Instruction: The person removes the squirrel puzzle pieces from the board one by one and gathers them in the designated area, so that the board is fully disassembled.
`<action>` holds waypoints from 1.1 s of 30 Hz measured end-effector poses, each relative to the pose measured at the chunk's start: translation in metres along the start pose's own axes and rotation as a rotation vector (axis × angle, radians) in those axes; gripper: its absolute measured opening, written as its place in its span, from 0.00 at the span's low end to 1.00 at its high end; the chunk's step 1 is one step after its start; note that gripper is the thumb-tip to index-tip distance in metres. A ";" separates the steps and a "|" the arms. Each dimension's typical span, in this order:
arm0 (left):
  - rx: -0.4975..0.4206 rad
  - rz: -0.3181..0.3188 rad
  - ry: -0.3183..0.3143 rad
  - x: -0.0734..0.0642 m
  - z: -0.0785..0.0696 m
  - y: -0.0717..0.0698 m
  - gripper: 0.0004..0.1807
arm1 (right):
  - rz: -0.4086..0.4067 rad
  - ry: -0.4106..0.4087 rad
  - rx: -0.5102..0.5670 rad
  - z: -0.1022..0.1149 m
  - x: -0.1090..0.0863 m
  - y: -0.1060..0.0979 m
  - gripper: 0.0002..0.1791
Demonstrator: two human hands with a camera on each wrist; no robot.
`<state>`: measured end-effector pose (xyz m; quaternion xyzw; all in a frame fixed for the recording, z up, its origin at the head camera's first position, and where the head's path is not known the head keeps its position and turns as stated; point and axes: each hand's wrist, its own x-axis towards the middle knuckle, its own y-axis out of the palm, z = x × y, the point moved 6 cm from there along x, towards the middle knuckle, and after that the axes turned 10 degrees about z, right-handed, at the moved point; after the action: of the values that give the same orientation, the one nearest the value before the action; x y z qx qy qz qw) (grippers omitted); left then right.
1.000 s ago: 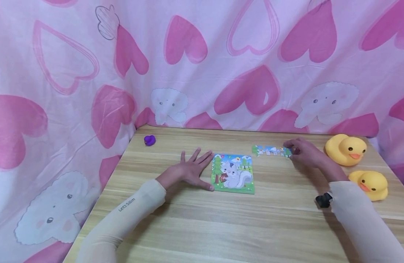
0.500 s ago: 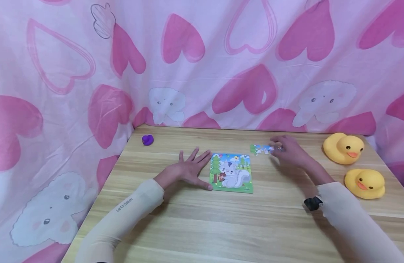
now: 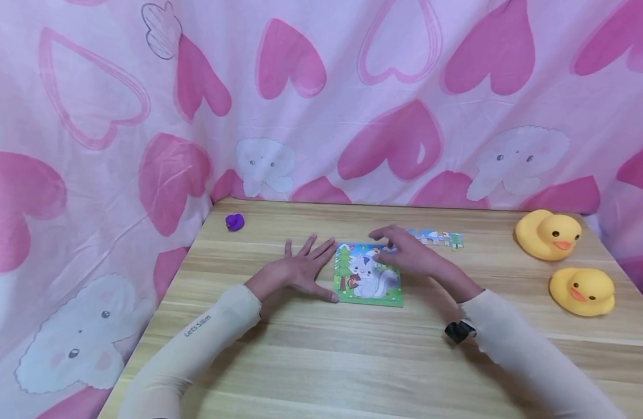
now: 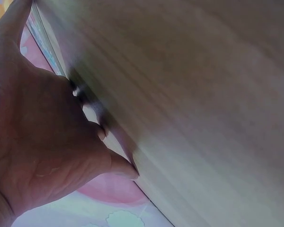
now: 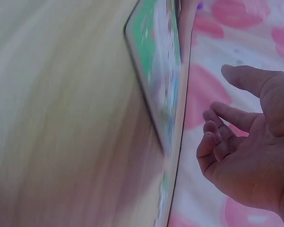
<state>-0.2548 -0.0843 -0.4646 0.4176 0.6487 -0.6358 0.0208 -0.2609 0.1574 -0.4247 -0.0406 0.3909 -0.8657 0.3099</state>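
Observation:
A square squirrel puzzle (image 3: pixel 367 276) lies flat on the wooden table. My left hand (image 3: pixel 302 272) rests at its left side with fingers spread, the thumb and fingertips at the puzzle's edge. My right hand (image 3: pixel 407 250) is above the puzzle's upper right corner and hides it. In the right wrist view, the right hand (image 5: pixel 255 146) is raised off the table, fingers loosely bent and thumb apart, with nothing between them. Behind it lies a row of puzzle pieces (image 3: pixel 449 239), its left end hidden by the hand.
Two yellow rubber ducks, one farther back (image 3: pixel 547 235) and one nearer (image 3: pixel 582 292), stand at the table's right. A small purple duck (image 3: pixel 234 222) sits at the back left. A pink heart-print curtain (image 3: pixel 300 116) hangs along the back and left.
My right hand has moved left from the right end of the row of pieces to above the squirrel puzzle. The row's right end is uncovered. My left hand stays in place.

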 end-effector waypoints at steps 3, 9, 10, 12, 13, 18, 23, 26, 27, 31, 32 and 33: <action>-0.001 0.000 -0.007 0.000 0.001 0.000 0.72 | 0.043 -0.019 0.009 0.013 0.005 0.013 0.31; 0.009 -0.003 0.002 -0.003 0.000 0.001 0.71 | 0.131 -0.054 0.001 0.035 0.011 0.040 0.34; 0.013 -0.005 0.003 -0.003 0.000 0.001 0.71 | 0.141 -0.053 -0.018 0.038 0.011 0.044 0.36; 0.023 -0.009 0.005 -0.004 0.000 0.000 0.71 | 0.156 -0.040 -0.056 0.042 0.010 0.052 0.38; 0.022 -0.011 0.004 -0.004 0.000 0.001 0.71 | 0.161 -0.029 -0.069 0.044 0.010 0.055 0.40; 0.020 -0.008 -0.005 -0.003 0.000 0.001 0.71 | 0.149 0.031 -0.123 0.049 0.006 0.065 0.42; 0.014 0.000 -0.005 -0.001 0.000 0.001 0.72 | 0.133 0.033 -0.168 0.047 0.006 0.065 0.38; 0.008 -0.003 -0.003 0.000 0.000 0.001 0.72 | 0.124 0.026 -0.164 0.043 0.008 0.063 0.37; 0.008 -0.005 -0.002 0.000 0.001 0.001 0.72 | 0.121 0.025 -0.162 0.042 0.009 0.062 0.36; 0.008 -0.009 0.000 0.002 0.002 0.001 0.73 | 0.108 0.007 -0.157 0.037 0.013 0.060 0.35; 0.007 -0.009 0.000 0.002 0.002 0.001 0.73 | 0.109 0.002 -0.150 0.036 0.015 0.060 0.35; 0.008 -0.009 0.000 0.002 0.002 0.001 0.73 | 0.110 -0.010 -0.145 0.034 0.016 0.060 0.35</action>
<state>-0.2571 -0.0852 -0.4667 0.4147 0.6481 -0.6385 0.0165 -0.2333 0.0957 -0.4460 -0.0456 0.4527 -0.8166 0.3553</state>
